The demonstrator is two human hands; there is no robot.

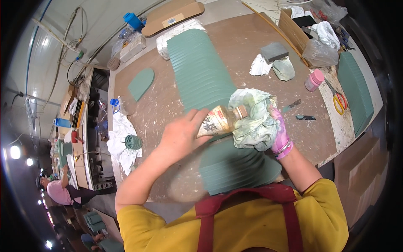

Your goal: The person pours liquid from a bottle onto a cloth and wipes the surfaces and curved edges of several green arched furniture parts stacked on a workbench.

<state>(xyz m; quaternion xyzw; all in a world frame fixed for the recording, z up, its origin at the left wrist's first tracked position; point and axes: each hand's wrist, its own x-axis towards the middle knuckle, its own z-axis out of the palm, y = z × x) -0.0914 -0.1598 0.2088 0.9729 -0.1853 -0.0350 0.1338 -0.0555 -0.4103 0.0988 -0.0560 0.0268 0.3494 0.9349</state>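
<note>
bottle [218,121] gripped in left hand [180,136], tipped into the rag [252,119] bunched in right hand [279,134]; probably wetting it, green pieces [201,71] beyond mostly unwiped.

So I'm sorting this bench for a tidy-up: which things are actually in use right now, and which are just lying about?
In use: small labelled bottle tipped in the left hand; stained crumpled cloth in the pink-gloved right hand; fanned row of green arch-shaped pieces beneath.

Lying about: yellow-handled scissors, pink jar, grey sanding block, single green piece.
</note>
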